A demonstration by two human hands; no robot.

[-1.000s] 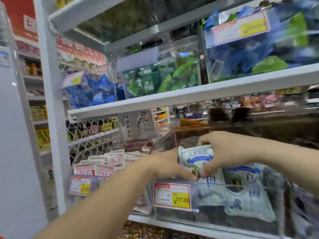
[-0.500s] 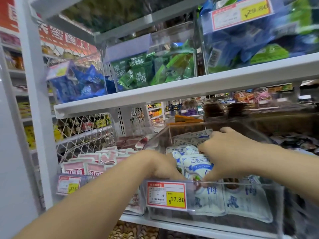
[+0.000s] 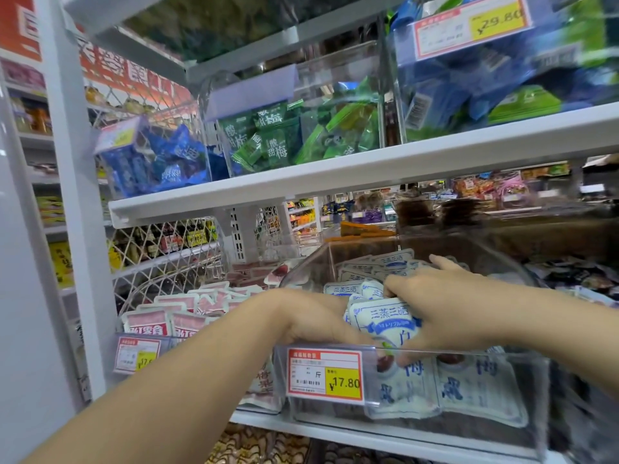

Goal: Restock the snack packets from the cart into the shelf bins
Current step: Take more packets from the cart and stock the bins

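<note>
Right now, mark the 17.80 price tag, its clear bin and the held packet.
17.80 price tag (image 3: 325,376): head view, centre.
clear bin (image 3: 335,416): head view, front wall.
held packet (image 3: 382,321): head view, printed face.

I face a white shelf (image 3: 368,175) on a white upright post (image 3: 77,195), wire mesh (image 3: 160,249) at left, a red sign (image 3: 20,25) far left, stocked aisles (image 3: 485,189) far beyond.

Only two forearms and hands of the person show; the left hand (image 3: 315,318) and the right hand (image 3: 445,306) are bare; both forearms are bare too, uncovered from wrist back to the edge of view, slender and smooth.
</note>
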